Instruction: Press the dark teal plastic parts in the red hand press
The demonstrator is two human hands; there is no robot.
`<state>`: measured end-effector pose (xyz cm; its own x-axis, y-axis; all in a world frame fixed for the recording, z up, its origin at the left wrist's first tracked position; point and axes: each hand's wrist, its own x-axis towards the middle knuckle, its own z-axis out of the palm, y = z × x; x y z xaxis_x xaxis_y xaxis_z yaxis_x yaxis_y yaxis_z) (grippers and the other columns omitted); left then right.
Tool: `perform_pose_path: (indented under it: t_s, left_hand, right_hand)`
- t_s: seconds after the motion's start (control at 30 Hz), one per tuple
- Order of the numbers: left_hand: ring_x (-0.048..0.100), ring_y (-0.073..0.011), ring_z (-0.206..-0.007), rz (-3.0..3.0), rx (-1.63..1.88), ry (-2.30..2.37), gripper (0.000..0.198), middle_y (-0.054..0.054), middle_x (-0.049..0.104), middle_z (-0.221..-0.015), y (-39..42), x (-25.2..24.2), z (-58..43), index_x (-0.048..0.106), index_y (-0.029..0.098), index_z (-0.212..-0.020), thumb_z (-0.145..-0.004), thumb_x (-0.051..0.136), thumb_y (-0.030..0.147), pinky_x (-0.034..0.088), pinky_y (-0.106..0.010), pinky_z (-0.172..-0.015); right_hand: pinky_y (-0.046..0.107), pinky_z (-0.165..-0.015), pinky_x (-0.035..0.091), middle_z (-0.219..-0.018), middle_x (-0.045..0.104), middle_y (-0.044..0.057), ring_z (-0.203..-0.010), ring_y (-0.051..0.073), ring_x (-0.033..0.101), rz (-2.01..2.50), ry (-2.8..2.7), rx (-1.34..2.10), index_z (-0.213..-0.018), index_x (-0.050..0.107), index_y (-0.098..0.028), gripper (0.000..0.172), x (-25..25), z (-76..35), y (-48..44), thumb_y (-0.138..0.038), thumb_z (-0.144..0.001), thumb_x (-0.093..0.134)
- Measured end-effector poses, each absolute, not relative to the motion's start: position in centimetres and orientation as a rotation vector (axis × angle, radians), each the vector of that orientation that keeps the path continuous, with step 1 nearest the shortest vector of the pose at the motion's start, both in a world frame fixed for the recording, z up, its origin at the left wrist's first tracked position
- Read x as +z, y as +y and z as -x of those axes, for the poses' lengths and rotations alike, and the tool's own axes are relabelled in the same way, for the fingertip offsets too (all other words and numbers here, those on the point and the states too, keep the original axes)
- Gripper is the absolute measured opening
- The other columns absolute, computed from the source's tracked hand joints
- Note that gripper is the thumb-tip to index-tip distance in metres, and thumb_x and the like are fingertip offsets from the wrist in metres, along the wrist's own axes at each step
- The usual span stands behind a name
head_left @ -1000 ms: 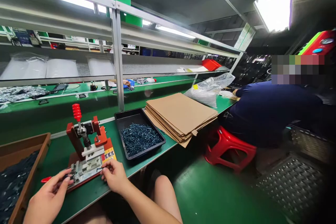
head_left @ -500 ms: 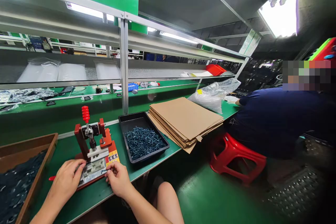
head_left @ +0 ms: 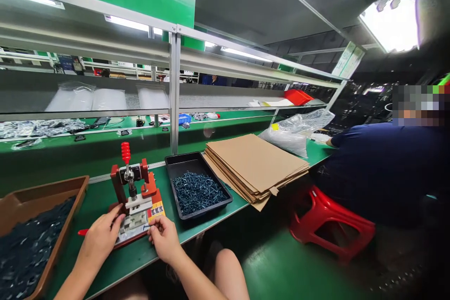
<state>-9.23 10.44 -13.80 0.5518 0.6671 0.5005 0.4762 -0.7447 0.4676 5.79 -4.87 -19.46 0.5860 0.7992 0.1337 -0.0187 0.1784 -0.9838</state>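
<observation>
A bench-mounted toggle press (head_left: 130,183) with a red frame and a ribbed red handle stands on the green bench top, with a silver jig (head_left: 135,220) at its base. My left hand (head_left: 100,239) rests with its fingers over the jig's left side. My right hand (head_left: 165,239) curls at the jig's front right corner, its fingertips pinching the metal edge by a yellow-and-red label. Whatever lies in the jig is mostly hidden by my fingers. A small red handle (head_left: 83,232) pokes out just left of my left hand.
A brown wooden tray (head_left: 45,197) of dark parts sits at the left, and a black tray (head_left: 197,192) of dark blue screws at the right. Beyond it lie stacked cardboard sheets (head_left: 256,168) and a plastic bag (head_left: 295,136). A co-worker (head_left: 379,173) sits right, near a red stool (head_left: 332,222).
My left hand has moved from the jig's left end onto its top, closer to my right hand. The whole scene has shifted rightward in view as my head turned.
</observation>
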Motion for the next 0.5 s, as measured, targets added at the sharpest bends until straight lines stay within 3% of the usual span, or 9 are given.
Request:
perform_pose_path:
  t_s: [0.1, 0.23, 0.5]
  left_hand:
    - [0.074, -0.0278, -0.088, -2.504, 0.832, 1.001, 0.050, -0.008, 0.080, -0.095, 10.0, -13.4, 9.0, 0.080, 0.024, -0.102, -0.087, 0.047, 0.058, 0.057, -0.034, -0.081]
    - [0.071, -0.0296, -0.097, -2.554, 0.725, 0.858, 0.043, -0.010, 0.080, -0.098, 10.2, -13.9, 8.3, 0.080, 0.024, -0.089, -0.086, 0.049, 0.053, 0.054, -0.037, -0.088]
    - [0.065, -0.0274, -0.105, -2.614, 0.676, 0.788, 0.032, -0.012, 0.077, -0.101, 9.4, -12.7, 8.0, 0.076, 0.019, -0.087, -0.092, 0.049, 0.035, 0.050, -0.041, -0.100]
  right_hand:
    - [0.024, -0.054, 0.044, -0.069, 0.063, -0.002, -0.053, 0.012, 0.056, 1.261, -0.766, 0.653, -0.090, 0.061, -0.020, 0.024, -19.7, -5.8, -4.8, -0.041, -0.081, 0.067]
    - [0.024, -0.053, 0.044, -0.070, 0.064, -0.002, -0.054, 0.011, 0.056, 1.257, -0.773, 0.638, -0.093, 0.061, -0.020, 0.023, -20.0, -5.9, -4.7, -0.039, -0.081, 0.067]
    - [0.025, -0.055, 0.048, -0.069, 0.061, -0.003, -0.059, 0.013, 0.060, 1.236, -0.637, 0.531, -0.097, 0.058, -0.021, 0.030, -18.4, -5.8, -5.5, -0.044, -0.079, 0.065]
